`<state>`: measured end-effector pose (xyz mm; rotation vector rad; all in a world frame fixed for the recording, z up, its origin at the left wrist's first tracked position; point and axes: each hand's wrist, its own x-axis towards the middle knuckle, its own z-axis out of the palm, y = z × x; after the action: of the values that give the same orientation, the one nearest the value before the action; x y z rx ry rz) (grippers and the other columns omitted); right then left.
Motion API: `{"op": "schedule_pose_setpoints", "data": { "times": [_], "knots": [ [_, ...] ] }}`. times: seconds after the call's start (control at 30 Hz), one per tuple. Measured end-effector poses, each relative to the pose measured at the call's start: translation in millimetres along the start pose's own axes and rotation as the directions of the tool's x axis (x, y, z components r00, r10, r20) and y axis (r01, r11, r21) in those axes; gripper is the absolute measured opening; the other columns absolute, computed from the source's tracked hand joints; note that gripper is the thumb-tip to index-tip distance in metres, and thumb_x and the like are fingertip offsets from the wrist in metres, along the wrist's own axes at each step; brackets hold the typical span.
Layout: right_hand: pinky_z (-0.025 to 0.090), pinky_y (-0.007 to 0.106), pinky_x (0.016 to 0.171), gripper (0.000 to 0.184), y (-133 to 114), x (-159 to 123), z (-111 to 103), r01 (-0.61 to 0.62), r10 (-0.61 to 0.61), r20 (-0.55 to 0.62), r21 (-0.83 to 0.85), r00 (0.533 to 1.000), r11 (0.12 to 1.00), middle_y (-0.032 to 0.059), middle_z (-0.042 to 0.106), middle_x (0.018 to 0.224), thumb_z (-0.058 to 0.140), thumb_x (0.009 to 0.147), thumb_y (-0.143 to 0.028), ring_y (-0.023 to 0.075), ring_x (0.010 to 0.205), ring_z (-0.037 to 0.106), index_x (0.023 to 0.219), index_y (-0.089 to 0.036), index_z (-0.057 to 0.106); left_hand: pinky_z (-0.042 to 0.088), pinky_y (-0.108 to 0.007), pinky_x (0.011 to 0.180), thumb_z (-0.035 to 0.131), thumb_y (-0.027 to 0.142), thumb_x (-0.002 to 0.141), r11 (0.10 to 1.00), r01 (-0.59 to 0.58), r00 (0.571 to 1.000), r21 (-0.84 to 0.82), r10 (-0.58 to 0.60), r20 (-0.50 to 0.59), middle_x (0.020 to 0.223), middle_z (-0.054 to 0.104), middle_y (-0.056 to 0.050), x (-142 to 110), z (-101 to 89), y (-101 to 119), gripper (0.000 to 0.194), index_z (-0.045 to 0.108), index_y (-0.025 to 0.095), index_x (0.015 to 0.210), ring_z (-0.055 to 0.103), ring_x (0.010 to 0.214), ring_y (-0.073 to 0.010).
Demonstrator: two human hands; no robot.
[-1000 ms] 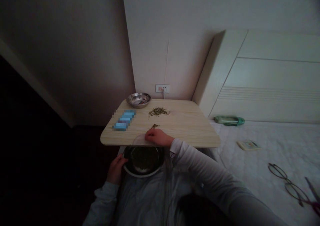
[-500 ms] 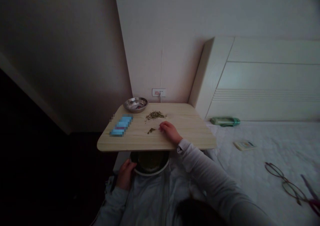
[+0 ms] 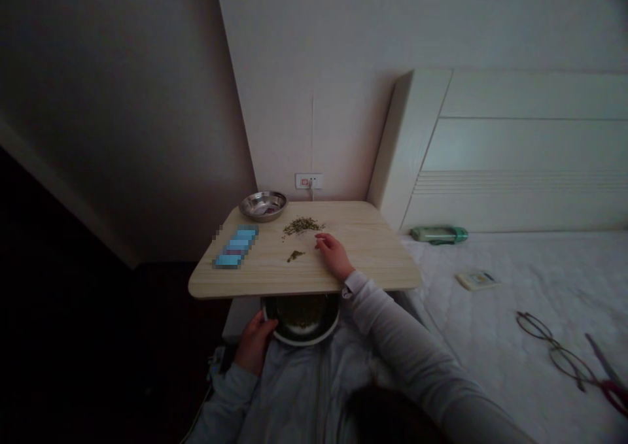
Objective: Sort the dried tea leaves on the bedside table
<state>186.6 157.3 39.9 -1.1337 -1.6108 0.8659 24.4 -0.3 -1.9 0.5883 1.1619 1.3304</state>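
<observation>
Your left hand (image 3: 255, 343) grips bowl (image 3: 313, 341); right hand (image 3: 334, 256), loosely curled, contents unclear, seemingly works granules (image 3: 301, 225) at its left, needing fingertip precision.

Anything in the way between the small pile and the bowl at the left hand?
Yes, the table's front edge: it lies between the small pile and the bowl, hiding the bowl's far rim. I see no other obstacle.
</observation>
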Motion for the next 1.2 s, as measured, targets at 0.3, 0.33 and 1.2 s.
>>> {"op": "schedule_pose_setpoints", "data": {
  "times": [0.3,0.33,1.2],
  "knots": [
    [0.037,0.023,0.061,0.027,-2.3,-3.8,0.9,0.026,-0.025,0.010,-0.079,1.000,0.997,-0.0006,0.053,0.063,0.035,0.069,-0.032,0.0085,0.062,0.050,0.088,-0.019,0.050,0.037,-0.030,0.066,0.053,0.021,0.053,0.995,-0.047,0.999,0.088,0.049,-0.015,0.064,0.059,-0.001,-2.5,-0.8,-1.5,0.023,0.052,0.015,0.075,0.053,0.069,-0.0173],
    [0.037,0.023,0.061,0.027,-3.0,-4.3,1.0,0.027,-0.026,0.014,-0.088,1.000,0.996,-0.0008,0.053,0.062,0.035,0.069,-0.032,0.0085,0.061,0.050,0.088,-0.019,0.050,0.038,-0.030,0.066,0.053,0.021,0.053,0.994,-0.049,0.999,0.096,0.050,-0.017,0.063,0.059,-0.001,-2.8,-0.4,-1.3,0.023,0.052,0.015,0.075,0.053,0.068,-0.0171],
    [0.036,0.023,0.060,0.028,0.9,-6.5,1.3,0.066,-0.059,0.063,-0.126,0.996,0.990,-0.0010,0.052,0.064,0.033,0.070,-0.032,0.0084,0.060,0.048,0.089,-0.019,0.048,0.032,-0.021,0.045,0.055,0.022,0.048,0.991,-0.012,0.996,0.132,0.023,-0.086,0.048,0.050,0.005,-8.2,6.5,4.8,0.020,0.052,0.016,0.066,0.045,0.044,-0.0090]
  ]
}}
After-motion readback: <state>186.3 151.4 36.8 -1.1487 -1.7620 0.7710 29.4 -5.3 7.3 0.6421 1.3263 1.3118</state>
